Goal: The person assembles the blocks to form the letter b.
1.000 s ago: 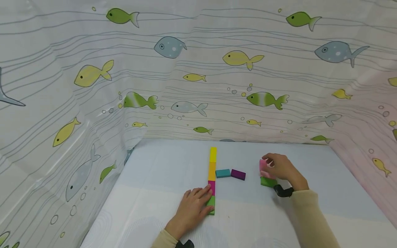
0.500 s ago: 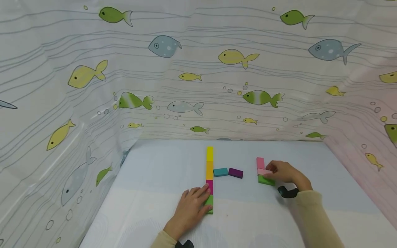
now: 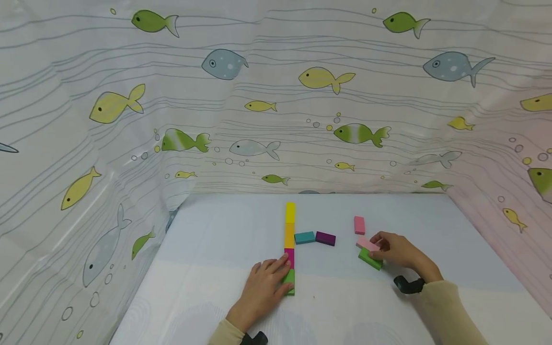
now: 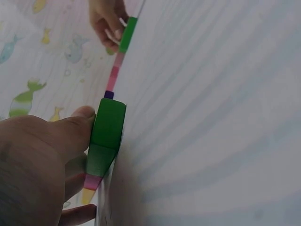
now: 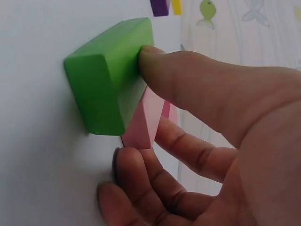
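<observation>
A straight row runs away from me in the head view: green block (image 3: 290, 278), magenta block (image 3: 290, 258), orange block (image 3: 289, 235), yellow block (image 3: 290, 212). My left hand (image 3: 260, 290) lies along its left side, fingers fairly straight, fingertips on the magenta block and thumb at the green one. Farther right, my right hand (image 3: 401, 251) pinches a pale pink block (image 3: 366, 243) and another green block (image 3: 368, 259) side by side. In the right wrist view its thumb presses the green block (image 5: 91, 94), with the fingers curled at the pale pink block (image 5: 141, 122).
A teal block (image 3: 304, 237) and a purple block (image 3: 325, 238) lie end to end, right of the row. Just beyond the right hand's blocks sits a pink block (image 3: 359, 225). Fish-patterned curtain (image 3: 258, 124) walls in the pale tabletop (image 3: 233, 225) behind and at both sides.
My right hand has come from the pink block down to the pale pink and green blocks, turning both and drawing them away from the pink one. The left hand stays on the row.
</observation>
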`<act>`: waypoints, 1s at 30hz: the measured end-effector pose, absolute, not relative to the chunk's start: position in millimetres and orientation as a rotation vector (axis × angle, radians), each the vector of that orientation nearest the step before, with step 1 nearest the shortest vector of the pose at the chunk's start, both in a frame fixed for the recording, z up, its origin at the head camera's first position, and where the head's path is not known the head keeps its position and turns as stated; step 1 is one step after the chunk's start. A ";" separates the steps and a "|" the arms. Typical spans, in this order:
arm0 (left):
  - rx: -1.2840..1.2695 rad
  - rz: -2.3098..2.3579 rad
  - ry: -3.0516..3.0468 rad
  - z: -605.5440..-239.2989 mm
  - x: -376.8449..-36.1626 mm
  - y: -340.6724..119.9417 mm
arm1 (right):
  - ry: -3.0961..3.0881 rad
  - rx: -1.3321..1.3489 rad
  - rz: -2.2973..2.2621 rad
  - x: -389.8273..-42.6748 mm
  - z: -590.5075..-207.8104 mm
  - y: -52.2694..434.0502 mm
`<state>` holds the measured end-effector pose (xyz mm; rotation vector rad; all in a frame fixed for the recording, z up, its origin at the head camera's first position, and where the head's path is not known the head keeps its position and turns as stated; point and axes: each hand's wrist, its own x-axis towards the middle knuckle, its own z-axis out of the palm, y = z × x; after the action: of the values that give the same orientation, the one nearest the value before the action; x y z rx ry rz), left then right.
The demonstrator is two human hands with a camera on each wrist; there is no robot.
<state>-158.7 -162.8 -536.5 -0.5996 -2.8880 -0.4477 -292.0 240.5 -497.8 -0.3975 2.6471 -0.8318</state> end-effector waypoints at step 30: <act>-0.605 -0.435 -2.866 -535.1 -158.1 -163.3 | 2.671 -0.567 -0.936 -274.0 -510.8 193.6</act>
<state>-158.1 -163.3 -535.1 -0.6053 -2.8655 -0.4349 -274.0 193.6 -510.8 -0.5667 2.6713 -0.9362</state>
